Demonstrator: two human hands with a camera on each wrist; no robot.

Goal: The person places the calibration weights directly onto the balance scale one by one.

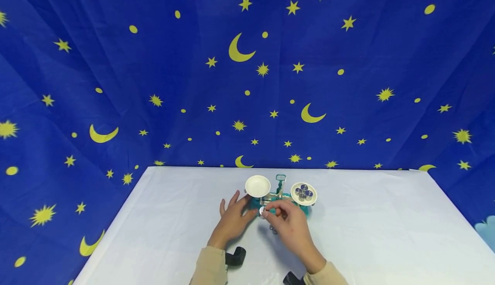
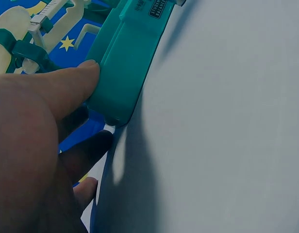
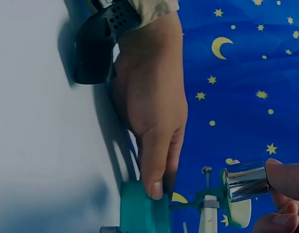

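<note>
A green balance scale (image 2: 125, 63) with two cream pans stands on the table. My left hand (image 1: 231, 224) holds the left end of its base, thumb on the front face and a finger behind in the right wrist view; the other fingers are spread. Between thumb and fingertips, my right hand (image 1: 291, 227) pinches a shiny metal cylinder (image 3: 246, 182), raised before the middle of the scale. The left pan (image 1: 258, 186) holds nothing. In the right pan (image 1: 314, 197) sit several shiny metal cylinders (image 1: 304, 191), grouped together.
The scale rests on a white-covered table (image 1: 371, 220). A blue cloth (image 1: 201, 83) with yellow moons and stars hangs behind and beside it. Black wrist devices (image 1: 236, 257) are worn near both sleeves. A small metal knob (image 3: 109, 229) projects from the base's front.
</note>
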